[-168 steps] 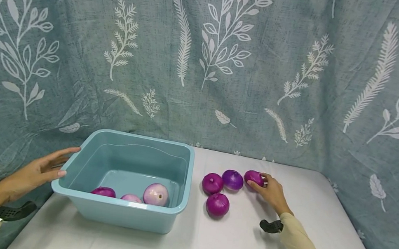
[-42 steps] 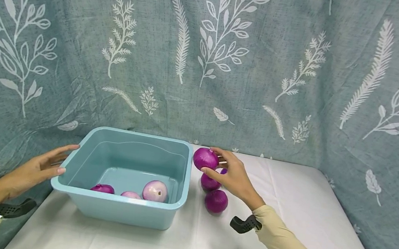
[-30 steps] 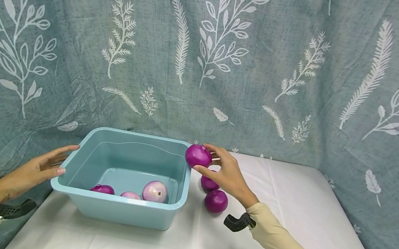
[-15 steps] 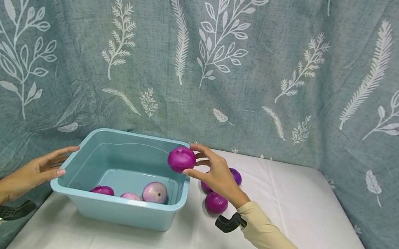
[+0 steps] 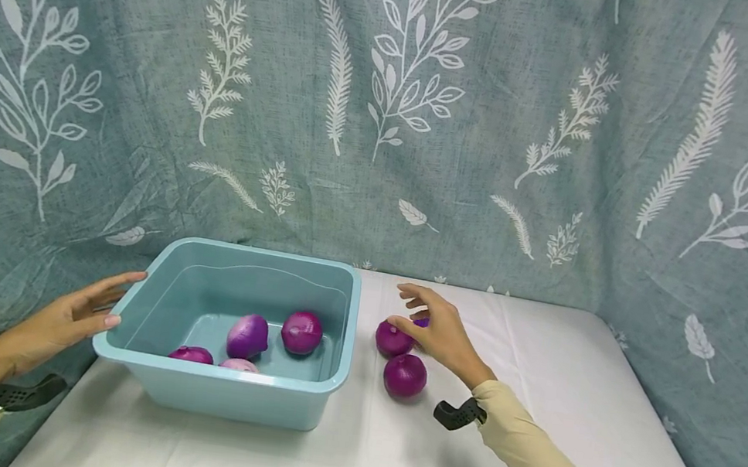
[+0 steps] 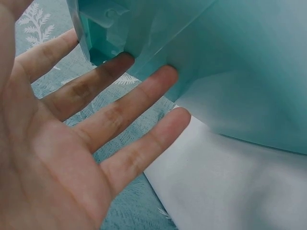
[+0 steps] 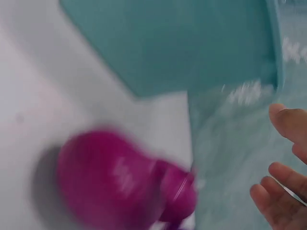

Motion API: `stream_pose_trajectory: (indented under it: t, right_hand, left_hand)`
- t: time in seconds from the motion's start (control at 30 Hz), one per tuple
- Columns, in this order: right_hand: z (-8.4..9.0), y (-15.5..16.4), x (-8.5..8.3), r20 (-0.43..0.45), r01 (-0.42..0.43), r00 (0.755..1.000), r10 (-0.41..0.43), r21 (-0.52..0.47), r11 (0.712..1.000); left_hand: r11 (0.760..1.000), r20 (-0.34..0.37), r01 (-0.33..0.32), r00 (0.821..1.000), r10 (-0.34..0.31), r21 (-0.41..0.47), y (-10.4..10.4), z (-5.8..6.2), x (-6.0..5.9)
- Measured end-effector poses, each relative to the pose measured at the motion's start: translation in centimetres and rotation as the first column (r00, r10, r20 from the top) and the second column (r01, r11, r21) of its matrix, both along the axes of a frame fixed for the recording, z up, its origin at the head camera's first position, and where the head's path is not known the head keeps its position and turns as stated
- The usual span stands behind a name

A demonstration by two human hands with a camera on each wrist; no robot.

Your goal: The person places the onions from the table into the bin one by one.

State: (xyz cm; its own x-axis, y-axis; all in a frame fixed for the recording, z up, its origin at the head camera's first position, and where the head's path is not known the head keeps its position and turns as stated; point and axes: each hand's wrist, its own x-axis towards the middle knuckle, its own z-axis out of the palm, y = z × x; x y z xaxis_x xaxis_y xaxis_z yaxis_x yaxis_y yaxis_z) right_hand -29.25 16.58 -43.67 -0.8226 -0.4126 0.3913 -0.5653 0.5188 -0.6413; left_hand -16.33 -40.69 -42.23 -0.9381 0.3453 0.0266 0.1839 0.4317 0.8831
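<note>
A light-blue plastic tub (image 5: 214,393) stands on the left part of the table, holding several onions: a magenta onion (image 5: 302,333), a purple-and-white onion (image 5: 248,336), a pale onion (image 5: 239,365) and a dark one (image 5: 192,354). My left hand (image 5: 75,317) touches the tub's left side; in the left wrist view its fingers (image 6: 144,93) are spread and fairly straight. Holding nothing, my right hand (image 5: 442,334) hovers with loosely bent fingers over the loose onions. Two magenta onions (image 5: 394,339) (image 5: 405,376) show there; a violet onion (image 5: 422,322) is mostly hidden behind the hand.
White cloth (image 5: 534,409) covers the table. Leaf-patterned curtain (image 5: 459,221) hangs close behind and along the sides. The tub's right rim (image 5: 349,332) rises between the loose onions and the tub's inside. Each wrist wears a black camera mount (image 5: 459,414).
My right hand has released the magenta onion inside the tub and moved back right, over the loose onions. Inside, the purple-and-white onion has shifted left. My left hand stays at the rim.
</note>
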Motion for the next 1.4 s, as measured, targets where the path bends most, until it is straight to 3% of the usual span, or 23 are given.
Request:
stream_pose_trajectory:
  t: [0.23, 0.43, 0.7, 1.07, 1.4]
  right_hand:
    - [-3.4, 4.5, -1.9, 0.027, 0.137, 0.990, -0.138, 0.044, 0.990]
    - [-4.9, 6.7, -2.9, 0.039, 0.202, 0.978, -0.206, 0.078, 0.976]
    - [-6.1, 7.4, -3.5, 0.123, 0.216, 0.964, -0.235, 0.149, 0.965]
    - [-7.7, 8.2, -3.8, 0.192, 0.240, 0.945, -0.265, 0.145, 0.960]
    - [-7.8, 8.5, -3.8, 0.226, 0.234, 0.940, -0.257, 0.124, 0.964]
  left_hand:
    - [1.000, 0.005, -0.016, 1.000, 0.016, -0.013, 0.0, 0.0, 0.0]
    - [0.999, 0.009, -0.021, 1.000, 0.021, -0.026, 0.0, 0.1, -0.1]
    - [1.000, 0.012, -0.019, 1.000, 0.019, -0.006, 0.1, 0.3, 0.1]
    - [1.000, 0.036, -0.020, 0.999, 0.020, 0.002, 0.2, 0.3, 0.2]
    - [1.000, 0.033, -0.013, 0.999, 0.013, 0.012, 0.2, 0.2, 0.1]
